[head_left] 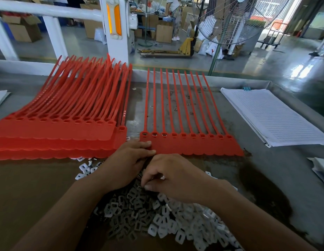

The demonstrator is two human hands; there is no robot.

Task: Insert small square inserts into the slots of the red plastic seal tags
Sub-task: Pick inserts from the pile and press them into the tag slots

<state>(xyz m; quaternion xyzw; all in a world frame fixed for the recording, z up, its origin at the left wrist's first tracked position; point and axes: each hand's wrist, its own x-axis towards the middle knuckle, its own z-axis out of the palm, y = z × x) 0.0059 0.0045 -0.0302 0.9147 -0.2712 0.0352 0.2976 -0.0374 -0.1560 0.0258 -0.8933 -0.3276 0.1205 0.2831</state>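
Your right grip (175, 176) hangs over the near edge of the heap of small square inserts (166, 223), knuckles up, fingers curled down with thumb and fingertips drawn close together at the pile. A speck of white shows under the fingers, but you cannot tell whether an insert is actually pinched there. Your left grip (126, 160) lies flat just beside it, fingers straight and spread apart, their tips pressing on the near left corner of the strip of red seal tags (192, 145).

That strip lies flat on the tabletop (266, 169) straight ahead of you, ten tags joined side by side, their thin tails running away toward the far edge. Each tag has a slot where its tail meets its flat head. The three slots at the left end (154, 134) show something pale seated inside; the seven to the right of them look plain red.

To the left, a thick stack of more red tag strips (54, 134) sits just beside the working strip, its tails curving upward. The white inserts spread from under your hands toward you and to the right, a few straying out by the near edge of the stack. Well to the right lies a pile of lined paper sheets (277, 116). Beyond the tabletop stand a pedestal fan (230, 20) and a yellow pallet jack (175, 49).
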